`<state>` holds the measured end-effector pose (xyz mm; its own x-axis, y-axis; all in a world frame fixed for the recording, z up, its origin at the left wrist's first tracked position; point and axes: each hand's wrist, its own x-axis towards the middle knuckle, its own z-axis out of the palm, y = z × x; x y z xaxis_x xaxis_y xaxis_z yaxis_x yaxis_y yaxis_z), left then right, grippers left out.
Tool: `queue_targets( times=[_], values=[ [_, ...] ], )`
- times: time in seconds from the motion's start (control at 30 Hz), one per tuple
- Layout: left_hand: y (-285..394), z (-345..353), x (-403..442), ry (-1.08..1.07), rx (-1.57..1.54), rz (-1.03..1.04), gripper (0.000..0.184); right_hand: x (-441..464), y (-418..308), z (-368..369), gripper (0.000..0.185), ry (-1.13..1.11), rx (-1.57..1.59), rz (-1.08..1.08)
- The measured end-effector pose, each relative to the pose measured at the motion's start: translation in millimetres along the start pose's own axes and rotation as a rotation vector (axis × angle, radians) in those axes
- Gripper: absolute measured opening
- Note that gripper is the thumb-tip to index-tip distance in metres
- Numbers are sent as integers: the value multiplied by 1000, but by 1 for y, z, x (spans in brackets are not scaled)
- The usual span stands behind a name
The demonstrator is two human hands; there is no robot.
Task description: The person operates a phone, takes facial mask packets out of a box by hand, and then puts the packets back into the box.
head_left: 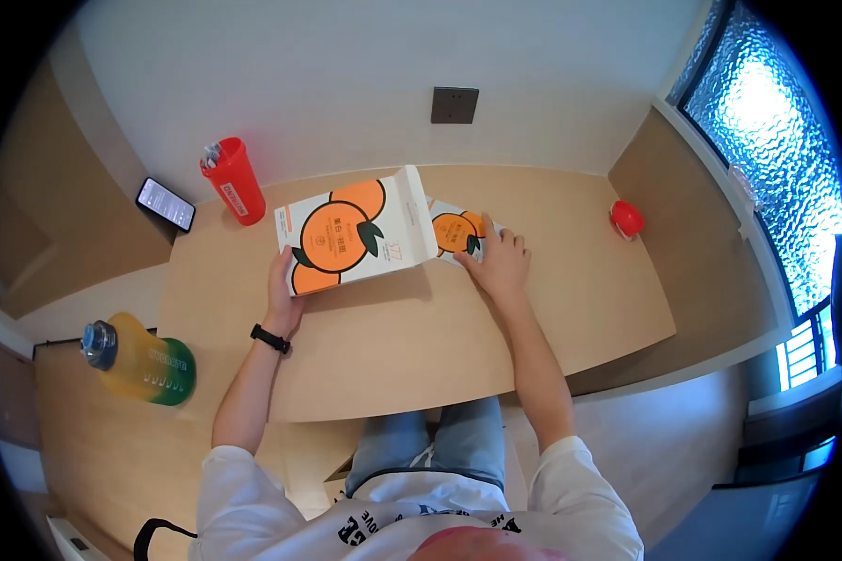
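A white carton box (393,245) printed with large oranges and green leaves is tilted above the desk. My left hand (283,292) grips its near left edge, thumb on the front face and the other fingers hidden underneath. An end flap stands open at the box's right end. Just beyond that end lies a smaller flat packet (457,231) with the same orange print. My right hand (501,264) holds its right side between thumb and fingers. The packet's left part is hidden behind the flap, so I cannot tell whether it is inside the box.
A red cup (237,187) with thin items inside and a phone (166,205) stand at the desk's back left. A yellow-green bottle (145,360) is at the left. A small red object (626,220) sits at the right, by the side panel (688,224).
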<state>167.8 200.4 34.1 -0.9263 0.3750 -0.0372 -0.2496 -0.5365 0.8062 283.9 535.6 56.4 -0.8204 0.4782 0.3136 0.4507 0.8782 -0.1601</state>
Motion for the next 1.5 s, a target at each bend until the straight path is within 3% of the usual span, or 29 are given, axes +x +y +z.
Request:
queue_targets(
  times=[0.13, 0.23, 0.33, 0.43, 0.53, 0.63, 0.73, 0.8, 0.87, 0.93, 1.03, 1.27, 1.5],
  values=[
    [-2, -8, -2, -2, 36, -5, 47, 8, 14, 22, 76, -31, 274, -187],
    [-9, -17, 3, -37, 45, 0, 46, 8, 23, 30, 75, 169, 377, -285],
    [-7, -17, 6, -60, 42, 22, 46, 7, 15, 26, 74, 60, 151, -50],
    [-6, -14, 6, -22, 38, 36, 47, 1, 5, 21, 77, 60, 60, -98],
    [-10, -18, 5, 22, 28, 20, 47, 5, 6, 15, 82, -56, 195, -64],
    [-14, -26, 8, -20, -2, 13, 48, 3, 10, 5, 86, 66, 309, -40],
    [-14, -28, 13, -8, -25, 21, 49, 12, 27, 12, 78, -9, 685, 72],
    [-15, -34, 11, 30, -36, 11, 50, 22, 44, 45, 64, -100, 1150, 171],
    [-15, -33, 13, 38, -24, -15, 50, 31, 53, 54, 47, -394, 1401, 134],
    [-11, -24, 7, 21, 4, -49, 50, 19, 46, 19, 34, -639, 1481, 221],
    [-9, -25, 6, -45, 54, 11, 50, 16, 34, 17, 28, -497, 1590, 236],
    [-18, -40, 14, 28, -42, 2, 46, 30, 26, 9, 21, 135, 1886, 320],
    [-4, -5, -1, 56, -41, 6, 50, 10, 2, -6, 19, -278, 1629, 33]
  ],
)
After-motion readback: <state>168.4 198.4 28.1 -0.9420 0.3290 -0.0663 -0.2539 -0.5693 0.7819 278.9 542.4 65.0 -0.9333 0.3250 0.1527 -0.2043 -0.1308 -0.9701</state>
